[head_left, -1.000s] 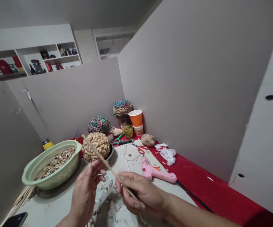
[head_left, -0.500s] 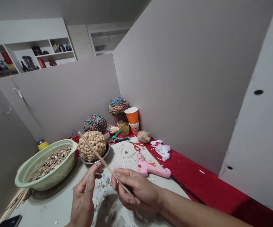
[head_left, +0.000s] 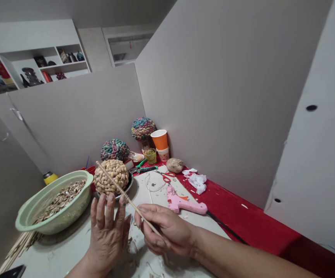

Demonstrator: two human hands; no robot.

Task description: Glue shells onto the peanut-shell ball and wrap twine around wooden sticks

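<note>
In the head view, the right hand clamps a thin stick at lower center, its wrapped end pointing up-left; the left hand has its fingers spread beside it. Just beyond, the beige knobbly ball and the green basin crowd the left. The pink glue gun lies right of center, near the surface's edge; bare red cloth borders it, below a gray panel.
</note>
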